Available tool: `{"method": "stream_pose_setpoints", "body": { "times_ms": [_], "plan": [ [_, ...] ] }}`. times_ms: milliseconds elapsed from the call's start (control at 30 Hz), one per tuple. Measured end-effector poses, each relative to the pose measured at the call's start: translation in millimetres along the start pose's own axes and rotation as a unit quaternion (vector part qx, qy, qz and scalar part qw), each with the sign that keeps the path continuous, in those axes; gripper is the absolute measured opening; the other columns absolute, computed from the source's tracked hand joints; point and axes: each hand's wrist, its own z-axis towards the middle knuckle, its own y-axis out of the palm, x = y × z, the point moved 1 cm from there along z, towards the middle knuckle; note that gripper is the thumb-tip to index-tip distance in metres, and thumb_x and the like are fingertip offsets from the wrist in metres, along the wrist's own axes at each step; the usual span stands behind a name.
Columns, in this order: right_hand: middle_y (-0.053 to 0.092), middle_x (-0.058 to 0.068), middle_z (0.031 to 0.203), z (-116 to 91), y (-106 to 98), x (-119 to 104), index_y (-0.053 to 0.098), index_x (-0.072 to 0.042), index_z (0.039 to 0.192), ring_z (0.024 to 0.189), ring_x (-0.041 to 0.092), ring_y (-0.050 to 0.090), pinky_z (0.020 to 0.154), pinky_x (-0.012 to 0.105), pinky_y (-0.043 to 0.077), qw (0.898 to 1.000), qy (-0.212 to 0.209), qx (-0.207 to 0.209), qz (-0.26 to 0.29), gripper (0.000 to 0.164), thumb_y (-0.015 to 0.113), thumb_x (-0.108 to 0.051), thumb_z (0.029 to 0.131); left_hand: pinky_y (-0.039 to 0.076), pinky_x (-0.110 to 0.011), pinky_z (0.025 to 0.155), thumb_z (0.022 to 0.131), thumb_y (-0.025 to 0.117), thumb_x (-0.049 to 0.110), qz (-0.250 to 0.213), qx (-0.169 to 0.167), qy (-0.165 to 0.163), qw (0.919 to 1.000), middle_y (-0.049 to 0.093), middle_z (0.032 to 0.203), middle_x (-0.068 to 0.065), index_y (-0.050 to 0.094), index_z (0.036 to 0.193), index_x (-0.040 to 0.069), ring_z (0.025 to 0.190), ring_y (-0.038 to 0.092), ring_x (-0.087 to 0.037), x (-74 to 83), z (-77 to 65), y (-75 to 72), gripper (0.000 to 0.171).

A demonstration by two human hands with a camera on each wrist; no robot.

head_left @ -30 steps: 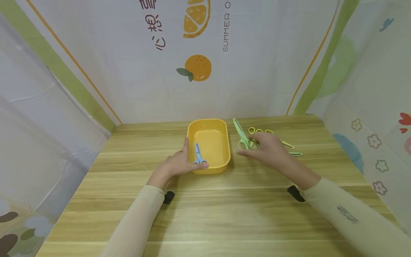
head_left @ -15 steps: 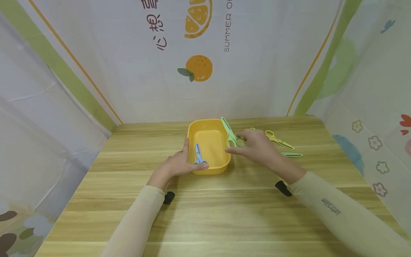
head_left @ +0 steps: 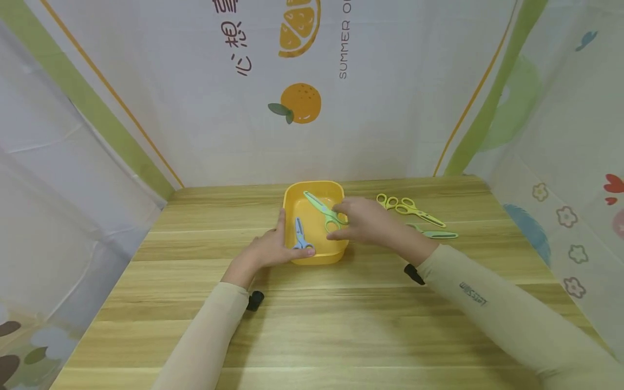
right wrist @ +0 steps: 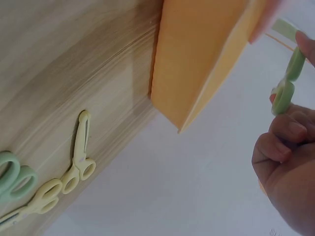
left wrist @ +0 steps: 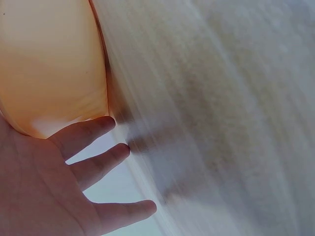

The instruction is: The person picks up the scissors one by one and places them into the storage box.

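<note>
A yellow plastic bin (head_left: 319, 259) stands on the table, with small blue scissors (head_left: 299, 235) inside its near-left corner. My left hand (head_left: 267, 250) braces that corner from outside, its thumb lying along the near rim; the left wrist view shows straight, spread fingers (left wrist: 93, 164) by the bin wall. Over the bin's right side, my right hand (head_left: 366, 221) pinches light-green scissors (head_left: 318, 204) by the handle, blades pointing to the far left. In the right wrist view the green handle loops (right wrist: 284, 93) show between thumb and curled fingers.
Right of the bin lie two pairs of yellow scissors (head_left: 423, 214) and another green pair (head_left: 441, 235), partly behind the right forearm. A printed cloth (head_left: 385, 124) hangs along the far table edge. Bare wooden table (head_left: 312, 325) shows in front.
My right hand has carried the light-green scissors leftward from beside the other scissors to over the bin. The left hand and the bin stay in place.
</note>
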Motion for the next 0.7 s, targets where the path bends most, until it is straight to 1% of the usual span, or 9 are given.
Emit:
{"method": "stream_pose_setpoints", "body": {
  "times_ms": [67,133,233,400,533,600,700],
  "plan": [
    [0.074,0.009,0.120,5,3,-3,0.070,-0.006,0.138,0.097,0.020,0.068,0.079,0.039,0.059,0.999,-0.008,-0.015,-0.027,0.070,0.084,-0.054,0.089,0.039,-0.069,0.119,0.082,0.067,0.086,0.000,-0.001,-0.001,1.0000,0.046,0.163,-0.028,-0.023,0.168,0.016,0.143,0.056,-0.044,-0.5,-0.1,0.0,0.143],
    [0.072,0.008,0.118,10,4,-5,0.068,-0.007,0.141,0.091,0.018,0.065,0.072,0.036,0.057,0.999,-0.009,-0.033,-0.043,0.071,0.083,-0.054,0.089,0.039,-0.068,0.119,0.081,0.066,0.087,0.002,-0.002,-0.002,1.0000,0.046,0.164,-0.028,-0.023,0.168,0.016,0.144,0.055,-0.045,-0.3,-1.0,-0.3,0.144],
    [0.070,0.007,0.117,17,8,-6,0.066,-0.009,0.143,0.086,0.016,0.064,0.069,0.033,0.056,0.997,-0.013,-0.056,-0.059,0.071,0.084,-0.052,0.089,0.039,-0.068,0.119,0.081,0.067,0.087,0.000,-0.003,-0.004,1.0000,0.046,0.163,-0.028,-0.023,0.168,0.016,0.144,0.055,-0.045,0.0,-1.5,-0.5,0.143],
    [0.065,0.005,0.112,26,16,-8,0.066,-0.009,0.144,0.080,0.016,0.059,0.066,0.032,0.050,0.994,-0.021,-0.087,-0.069,0.068,0.085,-0.045,0.089,0.035,-0.070,0.121,0.081,0.066,0.087,0.000,-0.002,-0.002,1.0000,0.046,0.163,-0.028,-0.023,0.168,0.016,0.144,0.055,-0.045,-0.2,-1.5,-0.7,0.143],
    [0.062,0.003,0.107,27,21,-9,0.069,-0.009,0.140,0.078,0.016,0.056,0.064,0.032,0.046,0.991,-0.028,-0.105,-0.073,0.063,0.085,-0.042,0.088,0.033,-0.071,0.123,0.080,0.065,0.089,-0.001,0.000,0.000,1.0000,0.048,0.162,-0.028,-0.022,0.169,0.016,0.144,0.056,-0.044,-0.8,-1.3,-0.8,0.144],
    [0.062,0.003,0.104,28,24,-9,0.071,-0.009,0.136,0.077,0.015,0.054,0.065,0.033,0.047,0.990,-0.039,-0.110,-0.080,0.059,0.084,-0.041,0.088,0.032,-0.071,0.123,0.080,0.065,0.089,-0.002,0.001,0.000,1.0000,0.048,0.162,-0.027,-0.022,0.169,0.016,0.143,0.056,-0.043,-1.1,-1.1,-0.8,0.144],
    [0.063,0.004,0.106,28,26,-9,0.071,-0.009,0.134,0.079,0.016,0.056,0.071,0.036,0.052,0.988,-0.050,-0.119,-0.083,0.056,0.083,-0.040,0.089,0.031,-0.072,0.123,0.080,0.065,0.090,-0.002,0.003,0.004,1.0000,0.047,0.163,-0.027,-0.021,0.169,0.015,0.144,0.056,-0.043,-1.3,-0.8,-0.8,0.145]
  ]
}}
